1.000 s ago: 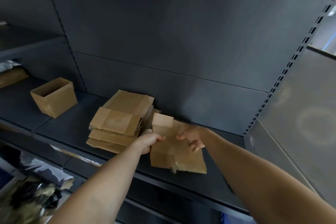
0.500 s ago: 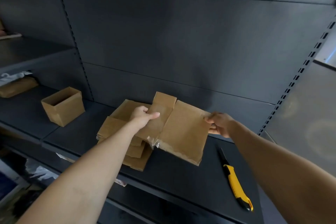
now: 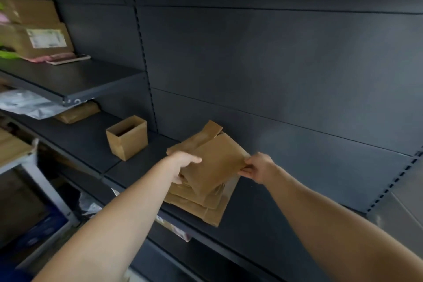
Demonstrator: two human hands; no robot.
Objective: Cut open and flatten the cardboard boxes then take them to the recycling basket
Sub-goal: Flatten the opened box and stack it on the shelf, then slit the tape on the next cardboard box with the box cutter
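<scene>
The flattened brown cardboard box (image 3: 215, 162) has been swung left onto the stack of flattened brown cardboard (image 3: 206, 206) on the dark metal shelf (image 3: 263, 220). Its left edge is gripped by the left hand (image 3: 185, 162) and its right edge pinched by the right hand (image 3: 258, 167). A small open-topped brown cardboard box (image 3: 127, 137), farther left, seemingly remains uncut.

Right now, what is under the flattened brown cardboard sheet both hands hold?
A pile of flattened brown cardboard on the dark metal shelf. The held sheet covers the pile's top, so its count is unclear.

The label (image 3: 47, 38) on the upper-shelf box (image 3: 34, 40) is too blurred to read.
</scene>
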